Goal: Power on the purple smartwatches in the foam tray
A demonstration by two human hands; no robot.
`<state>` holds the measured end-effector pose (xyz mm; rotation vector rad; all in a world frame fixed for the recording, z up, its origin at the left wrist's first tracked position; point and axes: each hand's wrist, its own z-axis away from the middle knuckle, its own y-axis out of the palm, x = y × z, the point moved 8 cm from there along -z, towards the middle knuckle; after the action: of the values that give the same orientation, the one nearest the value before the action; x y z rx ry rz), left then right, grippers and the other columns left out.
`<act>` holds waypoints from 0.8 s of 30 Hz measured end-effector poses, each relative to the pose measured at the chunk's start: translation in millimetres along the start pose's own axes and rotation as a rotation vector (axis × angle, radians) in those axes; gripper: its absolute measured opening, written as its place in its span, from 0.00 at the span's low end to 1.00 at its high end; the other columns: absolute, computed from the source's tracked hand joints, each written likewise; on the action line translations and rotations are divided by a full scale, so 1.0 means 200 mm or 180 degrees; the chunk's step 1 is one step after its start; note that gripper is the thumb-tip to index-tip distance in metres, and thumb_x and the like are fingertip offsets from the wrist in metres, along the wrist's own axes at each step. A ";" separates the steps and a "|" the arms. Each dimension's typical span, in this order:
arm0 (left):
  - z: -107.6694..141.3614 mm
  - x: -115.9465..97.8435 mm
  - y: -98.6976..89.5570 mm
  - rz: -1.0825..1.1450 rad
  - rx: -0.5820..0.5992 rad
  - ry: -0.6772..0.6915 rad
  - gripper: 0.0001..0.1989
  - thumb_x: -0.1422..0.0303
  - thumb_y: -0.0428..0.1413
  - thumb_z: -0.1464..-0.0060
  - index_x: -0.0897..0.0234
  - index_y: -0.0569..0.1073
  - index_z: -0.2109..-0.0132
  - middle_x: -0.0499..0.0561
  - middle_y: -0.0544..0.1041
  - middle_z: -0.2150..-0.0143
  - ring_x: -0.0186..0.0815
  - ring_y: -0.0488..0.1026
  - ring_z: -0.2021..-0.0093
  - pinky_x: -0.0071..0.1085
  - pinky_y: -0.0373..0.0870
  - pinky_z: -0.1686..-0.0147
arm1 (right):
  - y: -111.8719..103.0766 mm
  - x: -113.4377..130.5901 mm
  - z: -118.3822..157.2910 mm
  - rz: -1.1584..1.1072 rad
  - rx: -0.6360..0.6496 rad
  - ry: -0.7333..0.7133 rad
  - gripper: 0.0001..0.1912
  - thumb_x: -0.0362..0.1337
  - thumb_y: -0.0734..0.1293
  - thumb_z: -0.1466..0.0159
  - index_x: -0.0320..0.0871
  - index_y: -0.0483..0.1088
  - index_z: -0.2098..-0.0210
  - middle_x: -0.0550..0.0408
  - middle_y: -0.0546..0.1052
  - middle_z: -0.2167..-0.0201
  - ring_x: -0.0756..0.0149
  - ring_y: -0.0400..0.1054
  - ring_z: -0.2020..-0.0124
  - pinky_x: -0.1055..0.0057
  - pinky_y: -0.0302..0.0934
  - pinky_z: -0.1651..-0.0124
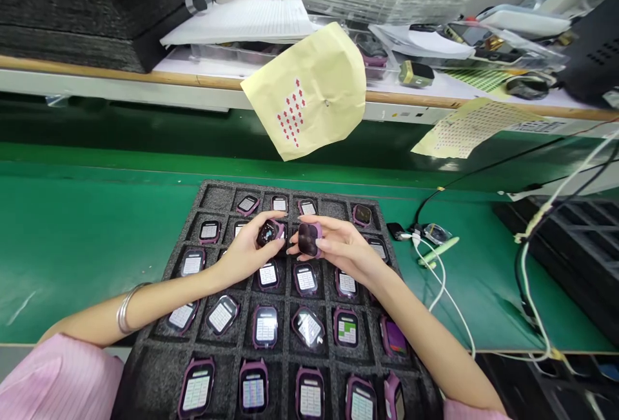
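The R watch [308, 239] is up over the tray [217, 198], nearer its far edge than its near edge, abt midway btwn its L and R edges. The L watch [269, 234] is up there too, just beside it toward the tray's L edge, w/ a small gap btwn the two. Tips of the R fingers poke into that gap.

I've got my R hand [338, 242] pinched on the R watch, thumb on one side, fingers on the other. That watch sits off the fingertips, toward the L edge, so R is the nearer hand. My L hand [258, 242] is pinched on the L watch the same way, w/ that watch at the hand's R end.

As to which way they point: the R watch stands w/ its long axis abt near edge to far edge. Its dark flat side looks at me. Can't tell if that's front or back. The L watch leans, its face up at me w/ a small bright pic on it, purple rim toward the R edge. Can't be sure of its long axis.

Under both, other watches [305, 279] sit in the tray's slots, lots w/ white screens. Off the R edge, a green stick [447, 246] lies on the worktop [97, 246]. Past the far edge, a yellow sheet [333, 84] w/ red arrows hangs at the shelf [116, 89].
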<state>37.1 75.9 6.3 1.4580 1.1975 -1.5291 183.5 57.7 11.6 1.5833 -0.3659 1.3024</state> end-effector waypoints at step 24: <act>0.03 -0.02 0.02 -0.0490 0.0533 0.0160 0.18 0.71 0.51 0.43 0.62 0.65 0.45 0.52 0.73 0.52 0.38 0.71 0.53 0.33 0.67 0.51 | -0.02 0.04 0.01 0.0335 -0.0405 -0.0158 0.20 0.33 0.74 0.42 0.41 0.75 0.50 0.49 0.80 0.61 0.59 0.76 0.59 0.63 0.73 0.57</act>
<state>39.8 68.8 8.2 1.5500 1.2616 -1.7419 191.1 60.9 16.7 1.5079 -0.5588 1.2946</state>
